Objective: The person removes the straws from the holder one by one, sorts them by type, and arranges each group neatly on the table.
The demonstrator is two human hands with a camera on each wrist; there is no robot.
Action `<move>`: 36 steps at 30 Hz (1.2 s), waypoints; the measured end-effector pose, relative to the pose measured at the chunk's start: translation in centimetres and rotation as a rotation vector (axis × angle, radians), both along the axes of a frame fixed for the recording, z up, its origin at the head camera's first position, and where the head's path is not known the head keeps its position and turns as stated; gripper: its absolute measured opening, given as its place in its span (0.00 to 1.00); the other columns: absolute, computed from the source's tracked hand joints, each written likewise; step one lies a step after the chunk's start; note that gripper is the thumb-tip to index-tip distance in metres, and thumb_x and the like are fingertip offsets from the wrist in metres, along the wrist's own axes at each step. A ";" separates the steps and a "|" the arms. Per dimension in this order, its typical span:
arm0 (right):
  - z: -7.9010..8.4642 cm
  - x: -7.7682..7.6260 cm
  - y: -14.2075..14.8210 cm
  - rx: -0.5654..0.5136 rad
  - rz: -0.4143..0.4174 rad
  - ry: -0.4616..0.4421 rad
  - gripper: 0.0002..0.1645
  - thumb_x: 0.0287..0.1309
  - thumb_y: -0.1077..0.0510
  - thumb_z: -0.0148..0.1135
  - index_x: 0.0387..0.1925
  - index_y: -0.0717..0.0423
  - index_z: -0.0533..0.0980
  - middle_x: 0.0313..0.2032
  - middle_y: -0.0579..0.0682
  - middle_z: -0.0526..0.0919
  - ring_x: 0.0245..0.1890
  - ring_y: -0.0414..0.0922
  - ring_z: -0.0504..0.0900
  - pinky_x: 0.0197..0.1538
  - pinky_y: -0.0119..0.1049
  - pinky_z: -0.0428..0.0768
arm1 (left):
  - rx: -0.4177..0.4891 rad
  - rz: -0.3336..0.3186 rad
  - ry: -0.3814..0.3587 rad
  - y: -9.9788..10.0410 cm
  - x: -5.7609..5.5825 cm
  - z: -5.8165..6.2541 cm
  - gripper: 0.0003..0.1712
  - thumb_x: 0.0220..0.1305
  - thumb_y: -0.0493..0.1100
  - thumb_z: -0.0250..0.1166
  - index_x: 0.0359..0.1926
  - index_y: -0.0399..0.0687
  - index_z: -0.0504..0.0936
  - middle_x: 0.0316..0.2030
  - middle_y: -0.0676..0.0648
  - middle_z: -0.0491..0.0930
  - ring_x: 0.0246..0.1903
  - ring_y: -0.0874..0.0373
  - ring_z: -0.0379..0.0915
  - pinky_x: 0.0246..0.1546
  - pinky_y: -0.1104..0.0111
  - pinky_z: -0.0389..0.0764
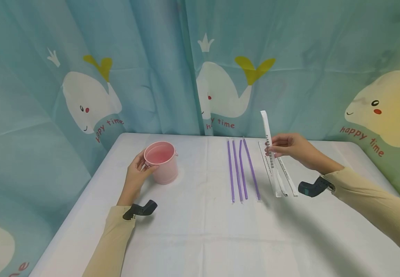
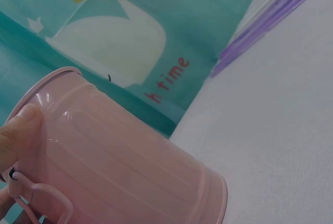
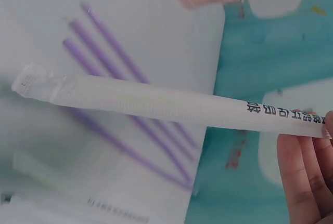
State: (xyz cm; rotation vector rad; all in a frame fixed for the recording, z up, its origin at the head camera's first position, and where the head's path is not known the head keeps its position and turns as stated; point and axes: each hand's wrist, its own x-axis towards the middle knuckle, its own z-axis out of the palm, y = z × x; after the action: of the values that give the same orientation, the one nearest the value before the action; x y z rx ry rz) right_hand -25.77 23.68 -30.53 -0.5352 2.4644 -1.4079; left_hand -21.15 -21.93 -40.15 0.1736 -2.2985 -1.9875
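Observation:
My left hand [image 1: 136, 176] grips the rim of a small pink metal bucket [image 1: 166, 171] with a wire handle. In the left wrist view the thumb [image 2: 21, 125] presses on the wall just below the rim. Raised above the table, a white paper-wrapped straw [image 1: 269, 134] with dark printed characters is pinched between the thumb and fingers of my right hand [image 1: 291, 148]. Its lower end points toward the front of the table. Beneath that hand lie more white wrapped straws [image 1: 288, 177], partly hidden by the held one.
Several purple straws [image 1: 236, 173] in clear wrappers lie side by side between the bucket and the white straws. A white cloth covers the table [image 1: 200, 231]. Behind its far edge hangs a teal curtain [image 1: 165, 96] with whale prints.

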 end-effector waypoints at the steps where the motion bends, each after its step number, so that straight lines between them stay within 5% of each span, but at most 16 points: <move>1: -0.2 -0.1 0.5 0.005 -0.007 0.004 0.19 0.60 0.60 0.59 0.47 0.71 0.70 0.32 0.34 0.83 0.36 0.30 0.83 0.41 0.27 0.84 | -0.002 0.001 0.000 0.0 0.0 0.0 0.45 0.59 0.39 0.65 0.73 0.47 0.50 0.73 0.47 0.51 0.73 0.55 0.45 0.73 0.63 0.56; 13: -2.4 -2.0 5.9 0.114 -0.056 -0.010 0.21 0.61 0.62 0.58 0.49 0.76 0.69 0.34 0.35 0.84 0.35 0.28 0.81 0.41 0.26 0.84 | -0.016 0.003 -0.001 -0.1 0.0 0.0 0.46 0.59 0.40 0.65 0.73 0.48 0.50 0.73 0.47 0.51 0.73 0.55 0.46 0.73 0.62 0.56; 21: -3.9 -3.8 8.3 0.245 -0.100 -0.045 0.24 0.63 0.58 0.56 0.52 0.75 0.68 0.46 0.64 0.83 0.36 0.29 0.82 0.45 0.32 0.85 | 0.006 0.001 0.019 -0.2 -0.1 -0.1 0.44 0.59 0.38 0.65 0.72 0.46 0.52 0.72 0.46 0.53 0.72 0.55 0.47 0.72 0.62 0.57; 28: -5.1 -4.6 9.4 0.181 -0.107 -0.073 0.24 0.61 0.61 0.58 0.49 0.79 0.69 0.36 0.50 0.87 0.34 0.31 0.83 0.41 0.27 0.84 | -0.004 0.005 0.008 -0.2 0.0 -0.3 0.44 0.59 0.39 0.65 0.72 0.47 0.52 0.72 0.46 0.52 0.73 0.54 0.46 0.72 0.61 0.57; 36: -6.8 -5.7 9.7 0.210 -0.151 -0.102 0.26 0.59 0.60 0.61 0.50 0.78 0.68 0.37 0.51 0.86 0.32 0.31 0.82 0.42 0.31 0.85 | 0.001 0.008 0.014 -0.2 -0.1 -0.4 0.44 0.59 0.38 0.65 0.72 0.46 0.52 0.72 0.46 0.52 0.73 0.53 0.47 0.72 0.60 0.57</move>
State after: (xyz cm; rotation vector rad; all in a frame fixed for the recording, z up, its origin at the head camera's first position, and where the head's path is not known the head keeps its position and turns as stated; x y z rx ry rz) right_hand -31.52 33.34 -37.36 -0.2315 2.5731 -1.1746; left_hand -21.28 -22.09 -40.56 0.1679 -2.2841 -1.9800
